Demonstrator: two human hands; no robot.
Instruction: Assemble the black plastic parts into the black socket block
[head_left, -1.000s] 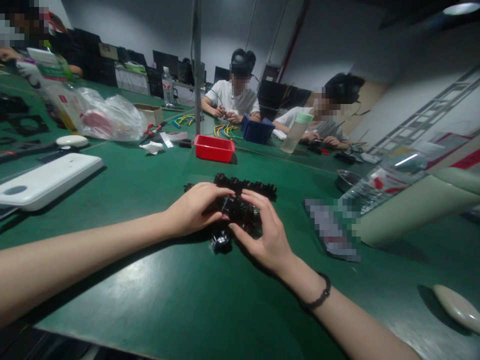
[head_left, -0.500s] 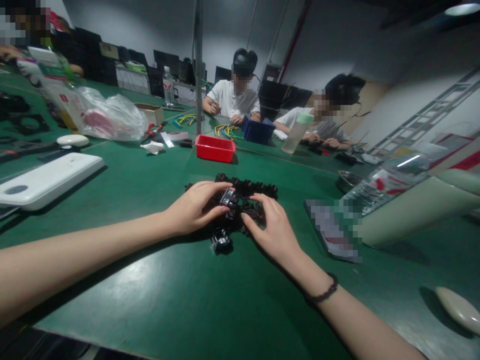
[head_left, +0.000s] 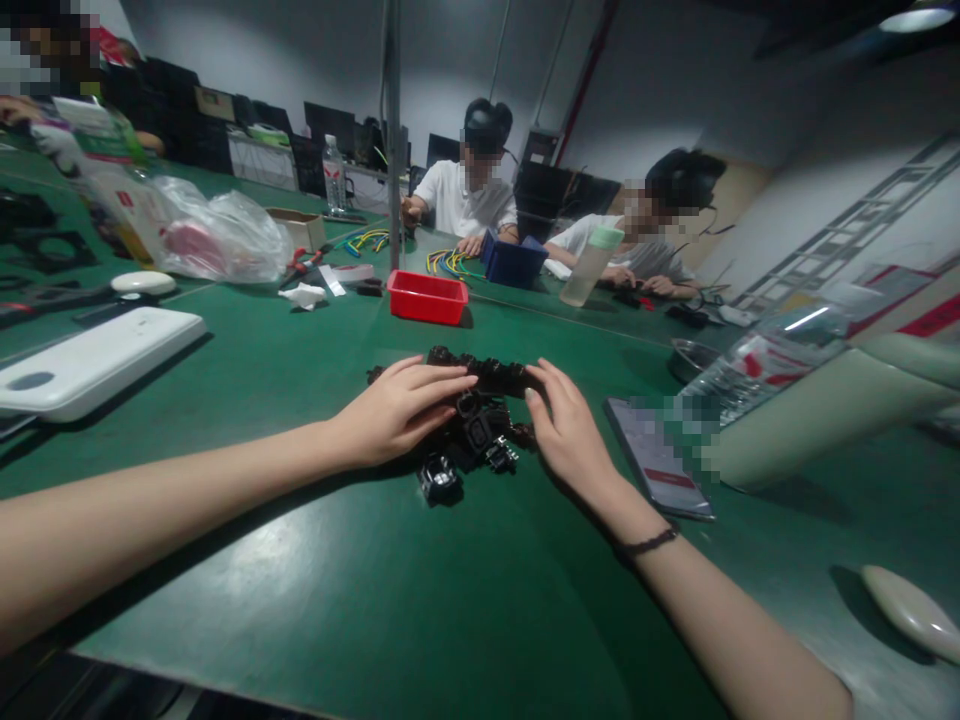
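Several black plastic parts lie close together on the green table (head_left: pixel 300 590). At the back of this group is a long, knobbly black row (head_left: pixel 491 375). My left hand (head_left: pixel 401 410) reaches over the left side with its fingers stretched out, hiding some of the parts. My right hand (head_left: pixel 566 425) is at the row's right end, thumb and fingers apart; whether it touches the row is unclear. Between the hands are a squarish black part (head_left: pixel 478 432) and a small black part with metal bits (head_left: pixel 501 455). Nearer me sits a shiny black part (head_left: pixel 439 478).
A red bin (head_left: pixel 427 298) stands behind the parts. To the left is a white power bank (head_left: pixel 112 355). A phone (head_left: pixel 660 460), a pale green flask (head_left: pixel 802 415) and a clear bottle (head_left: pixel 750 365) are at right. Two people in white shirts work across the table.
The black part with silver slots has left my left hand's pinch, and its fingers now stretch forward. My right hand has shifted rightward and slightly away, to the row's end.
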